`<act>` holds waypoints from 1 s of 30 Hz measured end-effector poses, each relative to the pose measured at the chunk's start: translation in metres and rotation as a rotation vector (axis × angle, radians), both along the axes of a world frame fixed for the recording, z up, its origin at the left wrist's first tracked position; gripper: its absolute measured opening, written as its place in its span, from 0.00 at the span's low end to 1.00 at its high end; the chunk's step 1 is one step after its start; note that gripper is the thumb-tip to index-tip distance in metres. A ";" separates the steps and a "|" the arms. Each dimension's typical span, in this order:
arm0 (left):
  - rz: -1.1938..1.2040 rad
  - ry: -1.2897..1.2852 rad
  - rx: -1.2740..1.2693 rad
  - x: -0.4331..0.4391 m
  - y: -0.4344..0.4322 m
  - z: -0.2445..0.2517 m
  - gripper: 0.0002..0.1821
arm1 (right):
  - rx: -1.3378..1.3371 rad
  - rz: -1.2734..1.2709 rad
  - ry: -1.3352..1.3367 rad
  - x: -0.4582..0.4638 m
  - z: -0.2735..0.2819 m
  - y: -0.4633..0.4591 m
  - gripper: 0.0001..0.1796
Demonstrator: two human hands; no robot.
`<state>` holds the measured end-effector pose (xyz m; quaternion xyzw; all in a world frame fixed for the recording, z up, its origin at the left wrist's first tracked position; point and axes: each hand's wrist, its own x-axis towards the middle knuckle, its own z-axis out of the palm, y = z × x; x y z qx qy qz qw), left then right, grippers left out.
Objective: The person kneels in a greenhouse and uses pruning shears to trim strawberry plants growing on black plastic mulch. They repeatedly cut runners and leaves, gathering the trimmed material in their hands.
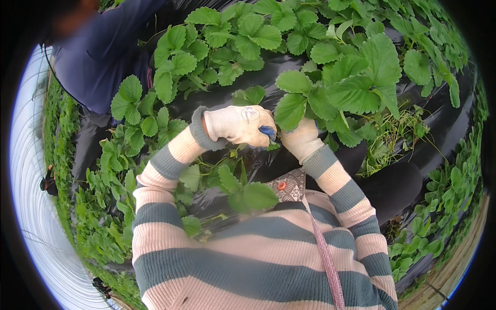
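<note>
Both my hands wear pale knit work gloves with blue coating on the finger side. My left hand [244, 126], fingers curled, is low over a strawberry plant [248, 186]; whether anything is between its fingers cannot be made out. Close beside it is my right hand [301, 141], its fingers hidden under the broad leaves of another strawberry plant [341, 89]. The two hands almost meet at the fingertips. A small leafy shoot [250, 95] shows just beyond my left hand. Black plastic mulch film [275, 69] covers the bed around the plants.
A person in dark blue clothing [104, 54] bends over the row at upper left. Plucked stems and leaves [395, 139] lie heaped at right, near my dark-clad leg [391, 190]. A patterned pouch [288, 186] hangs at my front. The tunnel's plastic wall [31, 162] curves along the left.
</note>
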<state>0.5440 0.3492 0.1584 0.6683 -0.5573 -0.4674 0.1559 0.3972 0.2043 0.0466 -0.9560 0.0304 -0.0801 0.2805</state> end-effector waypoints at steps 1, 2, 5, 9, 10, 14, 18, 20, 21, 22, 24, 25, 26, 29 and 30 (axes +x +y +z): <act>0.009 0.033 -0.054 0.003 0.000 0.001 0.20 | 0.031 -0.021 0.034 0.002 0.000 -0.002 0.08; -0.021 0.032 -0.293 0.005 0.001 0.000 0.15 | 0.052 -0.011 0.128 0.003 0.001 -0.007 0.09; -0.113 -0.245 -0.748 0.020 0.012 -0.006 0.20 | -0.064 -0.008 0.376 0.000 0.007 -0.016 0.10; 0.407 -0.230 -0.252 0.026 0.030 -0.023 0.21 | 0.145 0.033 0.260 -0.004 0.011 -0.032 0.20; 0.140 -0.637 -0.420 0.024 0.033 -0.023 0.20 | 0.128 0.044 0.215 -0.005 0.010 -0.035 0.22; 0.291 -0.939 0.088 -0.022 0.031 -0.004 0.17 | 0.277 -0.046 0.487 -0.009 0.000 -0.045 0.22; 0.088 -0.346 -0.129 -0.077 0.023 0.011 0.17 | 0.277 -0.127 0.426 -0.029 -0.006 -0.043 0.21; 0.164 -0.286 -0.079 -0.094 0.018 -0.004 0.18 | 0.325 0.008 0.098 -0.044 -0.002 -0.041 0.24; 0.147 -0.300 -0.092 -0.096 0.016 -0.016 0.18 | 0.567 -0.026 0.134 -0.052 0.000 -0.040 0.25; -0.060 -0.410 -0.049 -0.092 0.017 -0.029 0.18 | 0.641 -0.020 0.163 -0.059 0.005 -0.040 0.26; -0.120 -0.721 -0.533 -0.080 0.019 -0.052 0.19 | 0.097 0.161 0.518 -0.072 0.014 -0.041 0.10; -0.050 -0.641 -0.616 -0.072 0.015 -0.061 0.14 | 0.035 0.162 0.318 -0.075 0.016 -0.036 0.15; -0.005 -0.546 -0.551 -0.064 0.013 -0.067 0.14 | 0.037 0.219 0.247 -0.081 0.021 -0.039 0.16; 0.086 -0.412 -0.582 -0.048 -0.002 -0.067 0.14 | 0.105 0.316 0.324 -0.091 0.025 -0.040 0.23; 0.140 -0.320 -0.556 -0.045 -0.005 -0.062 0.15 | 0.173 0.333 0.275 -0.094 0.025 -0.041 0.23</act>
